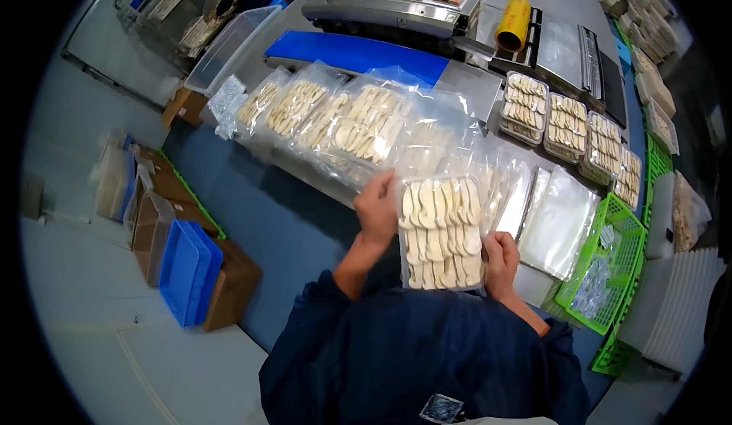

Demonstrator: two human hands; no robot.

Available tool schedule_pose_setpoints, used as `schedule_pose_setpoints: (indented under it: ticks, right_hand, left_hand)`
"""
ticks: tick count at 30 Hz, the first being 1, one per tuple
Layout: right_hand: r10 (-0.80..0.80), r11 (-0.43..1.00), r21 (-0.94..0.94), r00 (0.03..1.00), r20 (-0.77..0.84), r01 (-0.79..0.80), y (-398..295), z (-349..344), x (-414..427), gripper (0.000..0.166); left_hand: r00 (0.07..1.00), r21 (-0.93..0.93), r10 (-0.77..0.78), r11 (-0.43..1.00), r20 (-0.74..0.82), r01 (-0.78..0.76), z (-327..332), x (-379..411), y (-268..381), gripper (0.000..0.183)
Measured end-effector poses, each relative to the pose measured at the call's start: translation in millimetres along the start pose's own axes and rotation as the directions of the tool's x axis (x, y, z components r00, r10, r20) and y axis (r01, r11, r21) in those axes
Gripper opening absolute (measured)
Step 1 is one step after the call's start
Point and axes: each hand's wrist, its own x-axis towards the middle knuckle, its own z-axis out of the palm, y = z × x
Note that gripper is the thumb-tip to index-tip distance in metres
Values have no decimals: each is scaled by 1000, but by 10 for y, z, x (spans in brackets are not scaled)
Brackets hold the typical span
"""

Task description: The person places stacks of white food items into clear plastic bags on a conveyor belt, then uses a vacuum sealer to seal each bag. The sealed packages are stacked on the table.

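Observation:
A clear plastic tray of pale sliced mushrooms (441, 233), set in three rows, is held upright close to my body. Pinching its upper left edge is my left hand (376, 208). My right hand (501, 262) grips the lower right side, fingers curled on clear film there. Thin clear plastic shows around the tray; how far it wraps it I cannot tell. Just beyond, several bagged trays of mushroom slices (366, 125) lie in a row on the steel table. Flat clear bags (557, 219) are stacked to the right of my right hand.
A band sealing machine (383, 10) with a blue conveyor belt (354, 53) stands at the back. A yellow film roll (513, 23) sits beside it. Filled trays (523, 102) line the right. A green basket (632, 242) holds small packets. Blue lids (189, 273) and boxes stand left.

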Motion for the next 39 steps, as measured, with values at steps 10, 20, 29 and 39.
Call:
schedule_pose_setpoints:
  ticks: [10,20,29,39]
  right_hand:
    - [41,999,-20,983,177,-38,-152,-216,18,17]
    - [164,982,-159,879,448,-103,-121,-199,-516,12]
    - [133,913,270,851,508,-304,-148,761,575,21]
    - [466,620,529,814,346,-580,6,1053,242,52]
  left_hand:
    - [782,-491,-231,667,579,561,-616,-285,148,36]
    - [694,-264,-195,827,693,496,-1251,-695,74,32]
    - [690,-601,-612,400,388,692,-525,-223,-152,16]
    - [797,-277,-446,771,408,574,-88,-639,-257,13]
